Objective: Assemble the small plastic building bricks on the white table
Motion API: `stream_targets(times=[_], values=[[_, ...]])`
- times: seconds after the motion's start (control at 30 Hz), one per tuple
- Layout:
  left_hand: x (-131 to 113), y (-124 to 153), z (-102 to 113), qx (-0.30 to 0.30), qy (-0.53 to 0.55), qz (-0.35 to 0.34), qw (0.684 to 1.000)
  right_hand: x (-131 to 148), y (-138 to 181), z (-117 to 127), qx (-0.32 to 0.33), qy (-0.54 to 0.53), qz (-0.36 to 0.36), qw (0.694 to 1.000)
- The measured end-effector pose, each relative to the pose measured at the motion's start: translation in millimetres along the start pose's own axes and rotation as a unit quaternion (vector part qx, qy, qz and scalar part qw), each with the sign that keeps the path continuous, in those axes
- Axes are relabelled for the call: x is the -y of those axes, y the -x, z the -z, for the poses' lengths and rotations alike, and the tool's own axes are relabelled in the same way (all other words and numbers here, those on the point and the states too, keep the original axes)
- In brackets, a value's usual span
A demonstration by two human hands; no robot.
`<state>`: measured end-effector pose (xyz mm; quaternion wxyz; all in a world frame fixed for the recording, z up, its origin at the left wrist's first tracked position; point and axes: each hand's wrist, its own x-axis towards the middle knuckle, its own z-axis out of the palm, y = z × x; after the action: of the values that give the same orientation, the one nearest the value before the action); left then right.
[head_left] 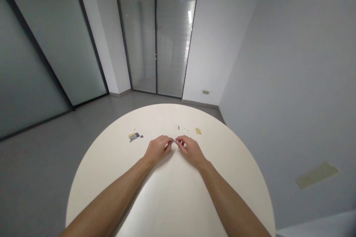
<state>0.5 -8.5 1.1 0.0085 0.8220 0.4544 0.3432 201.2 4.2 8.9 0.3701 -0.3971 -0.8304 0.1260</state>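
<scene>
Over the middle of the round white table (pixel 172 177), my left hand (pixel 160 148) and my right hand (pixel 191 149) meet almost fingertip to fingertip. Between them is a small grey-blue piece (pixel 174 141), pinched from both sides; it is too small to tell its kind. Just beyond the fingers lies a short grey-blue strip (pixel 178 127). Small white bits (pixel 186 129) rest to its right, and past my right hand sits a yellow folded-looking piece (pixel 198 131).
Left of my hands lies a small pile of grey, dark and yellow flat pieces (pixel 134 137), with a dark piece (pixel 141 136) beside it. Tiny white scraps (pixel 132 129) are behind the pile. A grey wall (pixel 300 81) stands close on the right.
</scene>
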Motion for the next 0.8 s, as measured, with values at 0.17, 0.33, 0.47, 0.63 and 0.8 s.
stream_targets(times=[0.17, 0.33, 0.47, 0.63, 0.8], values=[[0.6, 0.4, -0.4, 0.000, 0.002, -0.001, 1.000, 0.2, 0.2, 0.4, 0.001, -0.003, 0.002, 1.000], [-0.1, 0.6, 0.4, -0.001, 0.004, -0.004, 1.000, 0.0, 0.2, 0.0, 0.000, -0.002, -0.001, 1.000], [-1.2, 0.3, 1.5, 0.001, 0.003, -0.005, 1.000, 0.3, 0.0, -0.1, 0.000, -0.002, -0.004, 1.000], [-0.7, 0.4, 1.0, 0.000, 0.007, -0.004, 1.000, 0.8, 0.4, 0.1, -0.001, -0.004, -0.004, 1.000], [-0.3, 0.2, 0.9, 0.003, 0.002, 0.002, 1.000, -0.3, 0.3, -0.7, 0.000, -0.007, -0.007, 1.000]])
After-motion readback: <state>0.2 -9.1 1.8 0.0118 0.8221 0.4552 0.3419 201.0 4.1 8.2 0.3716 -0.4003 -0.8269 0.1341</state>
